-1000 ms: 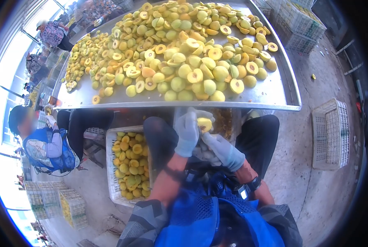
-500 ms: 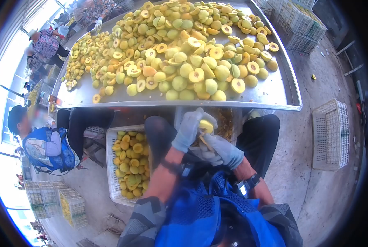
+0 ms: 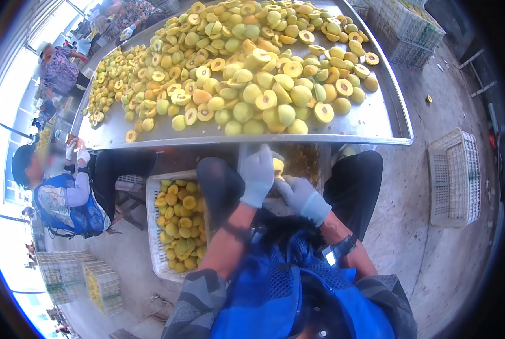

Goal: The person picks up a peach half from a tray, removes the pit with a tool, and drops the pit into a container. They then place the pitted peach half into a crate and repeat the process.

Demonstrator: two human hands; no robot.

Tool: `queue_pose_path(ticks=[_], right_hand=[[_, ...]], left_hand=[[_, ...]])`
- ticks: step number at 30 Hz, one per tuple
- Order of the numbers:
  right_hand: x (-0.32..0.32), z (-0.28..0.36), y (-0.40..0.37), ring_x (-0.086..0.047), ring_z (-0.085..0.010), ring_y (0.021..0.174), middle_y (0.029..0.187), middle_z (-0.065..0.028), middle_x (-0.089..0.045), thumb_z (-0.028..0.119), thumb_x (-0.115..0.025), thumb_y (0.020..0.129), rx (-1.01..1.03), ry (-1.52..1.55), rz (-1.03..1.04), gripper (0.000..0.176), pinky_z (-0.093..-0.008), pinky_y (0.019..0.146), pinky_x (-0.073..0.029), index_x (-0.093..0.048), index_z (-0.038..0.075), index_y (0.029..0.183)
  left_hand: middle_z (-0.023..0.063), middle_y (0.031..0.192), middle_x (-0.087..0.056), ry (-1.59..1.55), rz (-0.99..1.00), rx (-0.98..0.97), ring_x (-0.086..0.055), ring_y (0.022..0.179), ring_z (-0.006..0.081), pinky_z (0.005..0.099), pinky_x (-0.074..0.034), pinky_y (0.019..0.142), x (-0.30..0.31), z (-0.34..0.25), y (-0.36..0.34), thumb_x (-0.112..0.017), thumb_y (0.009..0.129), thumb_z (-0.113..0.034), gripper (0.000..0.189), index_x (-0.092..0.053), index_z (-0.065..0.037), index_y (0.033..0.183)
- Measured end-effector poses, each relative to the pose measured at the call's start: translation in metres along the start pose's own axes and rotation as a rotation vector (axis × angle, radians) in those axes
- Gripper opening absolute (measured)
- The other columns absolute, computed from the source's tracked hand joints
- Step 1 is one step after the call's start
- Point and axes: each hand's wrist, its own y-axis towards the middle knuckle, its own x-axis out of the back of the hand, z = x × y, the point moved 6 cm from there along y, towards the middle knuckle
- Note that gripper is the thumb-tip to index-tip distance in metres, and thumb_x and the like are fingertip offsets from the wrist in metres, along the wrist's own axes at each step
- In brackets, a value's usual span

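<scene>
My gloved left hand (image 3: 258, 178) is closed around a yellow peach half (image 3: 278, 165), above a crate between my knees. My gloved right hand (image 3: 304, 199) is closed just beside the fruit, its fingertips pointing at the cut side. A thin, tan hand tool shows in the right hand in the earlier view; at this moment the fingers mostly hide it. In front of both hands, a metal-rimmed table (image 3: 343, 137) carries a large heap of halved peaches (image 3: 244, 93), many with brown stone centres showing.
A white crate of peach halves (image 3: 179, 226) stands left of my knee. The crate between my legs (image 3: 320, 164) holds brownish scraps. Another empty-looking crate (image 3: 454, 178) is on the floor at right. A co-worker in a blue vest (image 3: 71, 198) sits at left; stacked crates (image 3: 408, 34) stand behind.
My hands have drawn closer together and the right hand has turned over the fruit, hiding the tool. The co-worker at left has raised both hands to the table's corner.
</scene>
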Motion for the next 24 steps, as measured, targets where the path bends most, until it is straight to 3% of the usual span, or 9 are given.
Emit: queue_pose_path(ticks=[4, 8, 10, 12, 14, 16, 19, 22, 24], right_hand=[[-0.003, -0.022, 0.005, -0.068, -0.0355, 0.080, 0.088, -0.0215, -0.071, 0.037, -0.057, 0.104, 0.047, -0.160, -0.105, 0.040, -0.0432, 0.075, -0.051, -0.070, -0.001, 0.105], [0.007, -0.025, 0.004, -0.069, -0.0353, 0.078, 0.090, -0.0215, -0.072, 0.036, -0.058, 0.103, 0.063, -0.104, -0.175, 0.038, -0.0431, 0.075, -0.052, -0.069, 0.001, 0.111], [0.018, -0.023, 0.002, -0.068, -0.0416, 0.090, 0.096, -0.0247, -0.071, 0.037, -0.059, 0.101, 0.022, -0.062, -0.183, 0.039, -0.0458, 0.081, -0.053, -0.067, 0.003, 0.117], [0.026, -0.028, 0.001, -0.068, -0.0445, 0.096, 0.100, -0.0260, -0.071, 0.038, -0.060, 0.099, -0.003, -0.028, -0.201, 0.041, -0.0470, 0.083, -0.053, -0.065, 0.004, 0.122], [0.028, -0.036, 0.001, -0.068, -0.0443, 0.096, 0.100, -0.0255, -0.071, 0.038, -0.062, 0.098, -0.002, 0.000, -0.217, 0.043, -0.0469, 0.084, -0.053, -0.064, 0.005, 0.125], [0.032, -0.028, 0.002, -0.069, -0.0436, 0.096, 0.100, -0.0253, -0.071, 0.042, -0.062, 0.096, 0.036, -0.100, -0.250, 0.045, -0.0484, 0.084, -0.053, -0.065, 0.006, 0.122], [0.022, -0.048, 0.009, -0.069, -0.0434, 0.095, 0.100, -0.0255, -0.072, 0.051, -0.058, 0.096, -0.098, -0.225, -0.151, 0.049, -0.0499, 0.084, -0.052, -0.067, 0.008, 0.118], [0.020, -0.041, 0.011, -0.069, -0.0428, 0.095, 0.097, -0.0247, -0.072, 0.053, -0.057, 0.097, -0.111, -0.072, -0.186, 0.050, -0.0506, 0.083, -0.052, -0.069, 0.007, 0.112], [0.022, -0.040, 0.011, -0.070, -0.0409, 0.091, 0.092, -0.0234, -0.072, 0.050, -0.057, 0.097, -0.126, -0.094, -0.183, 0.047, -0.0486, 0.081, -0.052, -0.071, 0.005, 0.107]], left_hand=[[0.0124, 0.071, -0.072, 0.229, -0.038, -0.083, -0.068, 0.066, 0.0230, 0.0350, -0.054, 0.069, -0.003, 0.004, 0.006, -0.044, 0.107, -0.031, 0.053, -0.075, 0.001, 0.080], [0.0124, 0.083, -0.075, 0.305, -0.135, -0.108, -0.069, 0.076, 0.0322, 0.0377, -0.053, 0.079, 0.014, -0.001, 0.009, -0.044, 0.104, -0.033, 0.047, -0.077, -0.006, 0.084], [0.0144, 0.085, -0.075, 0.229, -0.186, -0.142, -0.068, 0.076, 0.0331, 0.0387, -0.052, 0.077, 0.040, -0.014, 0.004, -0.045, 0.104, -0.031, 0.045, -0.076, -0.004, 0.087], [0.0113, 0.081, -0.073, 0.182, -0.302, -0.095, -0.067, 0.066, 0.0218, 0.0366, -0.054, 0.069, 0.085, -0.010, 0.002, -0.049, 0.106, -0.030, 0.045, -0.075, 0.003, 0.090], [0.0098, 0.081, -0.073, 0.142, -0.433, -0.098, -0.066, 0.067, 0.0197, 0.0361, -0.054, 0.069, 0.138, -0.010, -0.003, -0.050, 0.105, -0.029, 0.044, -0.075, 0.003, 0.089], [0.0114, 0.086, -0.075, 0.427, -0.558, -0.167, -0.068, 0.068, 0.0217, 0.0378, -0.054, 0.071, 0.194, -0.018, -0.012, -0.053, 0.103, -0.029, 0.041, -0.074, 0.003, 0.092], [0.0135, 0.092, -0.075, 0.926, -0.607, 0.052, -0.071, 0.075, 0.0257, 0.0388, -0.055, 0.076, 0.257, 0.000, -0.023, -0.058, 0.100, -0.028, 0.034, -0.075, 0.001, 0.097], [0.0148, 0.094, -0.075, 0.921, -0.636, -0.153, -0.073, 0.085, 0.0294, 0.0394, -0.055, 0.081, 0.271, 0.000, -0.026, -0.063, 0.096, -0.026, 0.027, -0.075, -0.002, 0.100], [0.0156, 0.095, -0.075, 0.806, -0.537, -0.217, -0.073, 0.091, 0.0307, 0.0385, -0.055, 0.085, 0.251, -0.005, -0.021, -0.066, 0.094, -0.023, 0.023, -0.076, -0.004, 0.101]])
